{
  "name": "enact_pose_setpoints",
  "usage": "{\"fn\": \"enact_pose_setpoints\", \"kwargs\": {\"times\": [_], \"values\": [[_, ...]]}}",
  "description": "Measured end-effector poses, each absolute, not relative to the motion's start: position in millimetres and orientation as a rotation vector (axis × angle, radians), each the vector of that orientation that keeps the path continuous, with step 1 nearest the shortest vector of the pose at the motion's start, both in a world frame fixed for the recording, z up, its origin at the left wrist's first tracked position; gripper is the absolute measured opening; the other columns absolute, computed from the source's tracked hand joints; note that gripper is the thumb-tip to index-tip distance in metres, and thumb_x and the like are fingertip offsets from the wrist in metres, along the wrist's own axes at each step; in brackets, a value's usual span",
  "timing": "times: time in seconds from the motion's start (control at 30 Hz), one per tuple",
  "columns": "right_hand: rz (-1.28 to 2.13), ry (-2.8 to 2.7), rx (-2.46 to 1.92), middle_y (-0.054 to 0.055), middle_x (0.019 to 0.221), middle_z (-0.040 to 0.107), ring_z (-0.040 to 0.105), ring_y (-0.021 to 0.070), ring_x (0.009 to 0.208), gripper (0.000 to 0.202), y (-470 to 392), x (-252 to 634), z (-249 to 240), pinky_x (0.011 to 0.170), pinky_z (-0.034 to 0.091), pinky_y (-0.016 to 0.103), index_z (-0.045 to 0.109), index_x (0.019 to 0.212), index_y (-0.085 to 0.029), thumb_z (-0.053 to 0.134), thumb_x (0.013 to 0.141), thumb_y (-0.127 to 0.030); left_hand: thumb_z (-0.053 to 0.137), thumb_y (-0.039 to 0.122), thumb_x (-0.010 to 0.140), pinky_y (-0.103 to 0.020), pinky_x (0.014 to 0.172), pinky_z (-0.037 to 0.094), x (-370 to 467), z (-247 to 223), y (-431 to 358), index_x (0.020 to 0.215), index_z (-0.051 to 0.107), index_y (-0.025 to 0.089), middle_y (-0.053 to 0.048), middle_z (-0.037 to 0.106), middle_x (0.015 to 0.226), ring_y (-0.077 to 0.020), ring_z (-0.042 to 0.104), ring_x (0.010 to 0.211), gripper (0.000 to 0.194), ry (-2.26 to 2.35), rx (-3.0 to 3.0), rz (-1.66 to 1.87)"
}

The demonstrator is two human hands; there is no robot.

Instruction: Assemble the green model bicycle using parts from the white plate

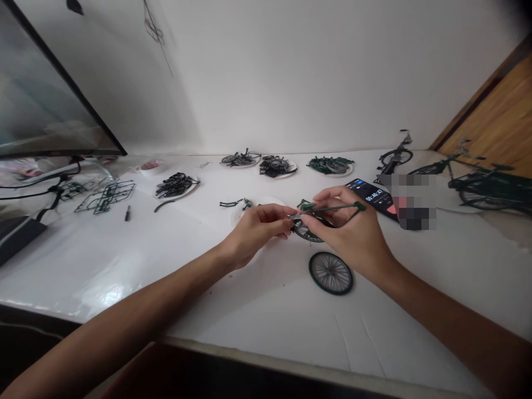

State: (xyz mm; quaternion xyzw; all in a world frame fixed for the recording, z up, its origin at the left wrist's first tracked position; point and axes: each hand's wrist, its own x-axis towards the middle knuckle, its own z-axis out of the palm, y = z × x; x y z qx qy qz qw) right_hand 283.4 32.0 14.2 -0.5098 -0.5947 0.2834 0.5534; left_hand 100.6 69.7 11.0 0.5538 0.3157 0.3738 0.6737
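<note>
My right hand (353, 233) is closed around a green model bicycle frame (338, 208), its thumb and fingers pressed on it near one end. A spoked wheel (306, 231) shows under the frame, partly covered by my fingers; whether it is attached is hard to see. The fingertips of my left hand (255, 230) pinch a small silvery piece (294, 217) at the frame's left end, touching my right fingertips. On the table just below my hands lies a loose wheel (331, 273) with a dark green rim. A white plate (270, 200) with green parts sits behind my left hand.
Plates of dark (177, 185), grey (277, 165) and green parts (331, 165) line the back. A phone (372, 194) showing a timer lies at right, near model bicycles (474, 172). Wire-like green frames (108, 198), a small screwdriver (127, 213) and a monitor (50, 83) are left.
</note>
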Motion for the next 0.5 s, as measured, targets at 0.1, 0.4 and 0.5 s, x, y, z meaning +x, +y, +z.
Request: {"fn": "enact_pose_setpoints", "kwargs": {"times": [0.1,0.4,0.5], "values": [[0.743,-1.420,-1.224,0.003,0.087,0.075,0.074,0.0208,0.076,0.045,38.0,289.0,11.6,0.065,0.059,0.031,0.057,0.108,-0.024,0.083,0.072,-0.033,0.077,0.019,0.080,-0.029,0.078,0.049,100.3,8.9,73.2,0.099,0.073,0.009,-0.005,0.066,0.087,-0.0105,0.060,0.074,0.022,0.739,1.174,0.798],[1.124,-1.275,-1.192,0.003,0.087,0.076,0.074,0.0200,0.082,0.069,42.7,291.5,19.4,0.075,0.058,0.033,0.049,0.128,-0.023,0.085,0.070,-0.031,0.074,0.034,0.086,-0.024,0.067,0.046,88.7,11.4,81.6,0.097,0.071,0.013,-0.002,0.062,0.082,-0.0096,0.057,0.070,0.024,0.688,1.426,0.663],[1.231,-1.226,-1.143,0.000,0.086,0.074,0.072,0.0173,0.081,0.074,39.8,290.4,23.8,0.079,0.056,0.033,0.047,0.133,-0.022,0.085,0.071,-0.031,0.070,0.036,0.090,-0.025,0.073,0.046,85.1,15.5,81.3,0.097,0.070,0.014,-0.003,0.063,0.086,-0.0108,0.058,0.078,0.023,0.601,1.453,0.596]]}}
